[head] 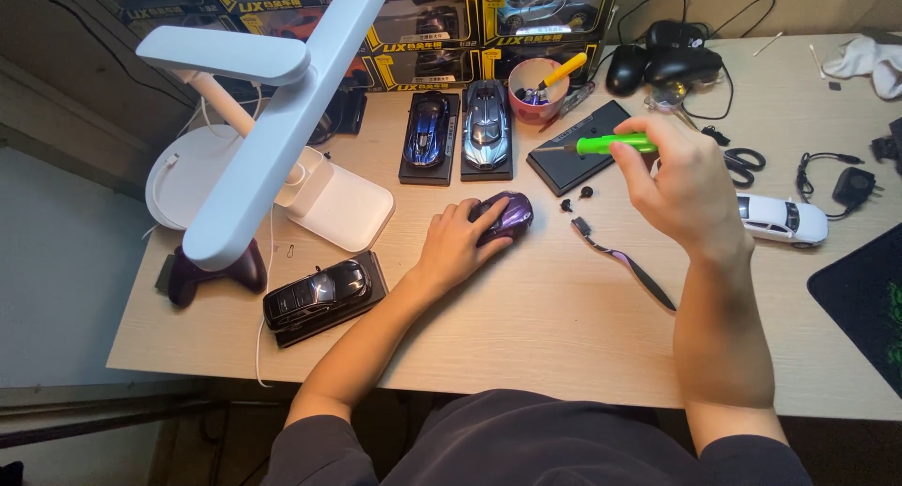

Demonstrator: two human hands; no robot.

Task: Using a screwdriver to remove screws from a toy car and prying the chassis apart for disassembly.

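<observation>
My left hand [458, 246] rests on the wooden desk [564, 326] and grips a small purple model car [507, 214] by its rear. My right hand [678, 183] is raised above the desk and holds a green-handled screwdriver [611, 145], whose thin tip points left over an empty black display base [575, 148]. Two small black screws or caps [576, 198] lie just right of the purple car. A dark strap with a clip [625, 260] lies on the desk under my right forearm.
A white desk lamp [272, 119] reaches over the left side. A blue model car [427, 129] and a silver one [487, 124] stand on bases at the back, a black one [322, 293] front left, a white one [782, 220] right. A pink cup [537, 89], boxed cars, scissors, cables and mice sit behind.
</observation>
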